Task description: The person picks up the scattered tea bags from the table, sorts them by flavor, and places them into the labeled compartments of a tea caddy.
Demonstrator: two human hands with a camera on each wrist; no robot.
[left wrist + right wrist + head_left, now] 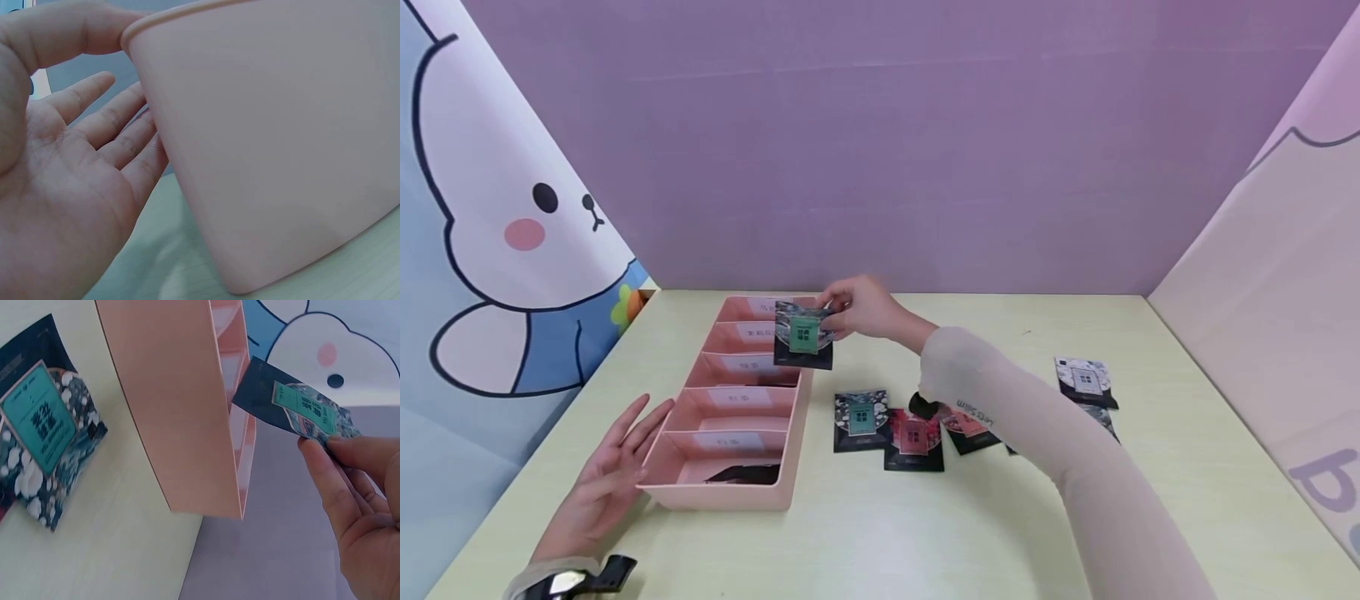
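Note:
My right hand [871, 310] pinches a dark tea packet with a green label [803, 335] by its edge, thumb against fingers. The packet hangs over the right side of a pink divided box [801, 429], near its far compartments. In the right wrist view that green-labelled packet [300, 403] is tilted beside the box's open top. My left hand [612, 471] rests at the near left corner of the box. Its fingers are extended along the side wall, and in the left wrist view the thumb [94, 28] touches the rim.
Each compartment has a white label [736, 398]. A dark packet [748, 474] lies in the nearest one. On the table right of the box are a teal-labelled packet [861, 421], red-labelled packets [913, 440] and, farther right, a white-labelled packet [1086, 381]. My right sleeve covers part of the row.

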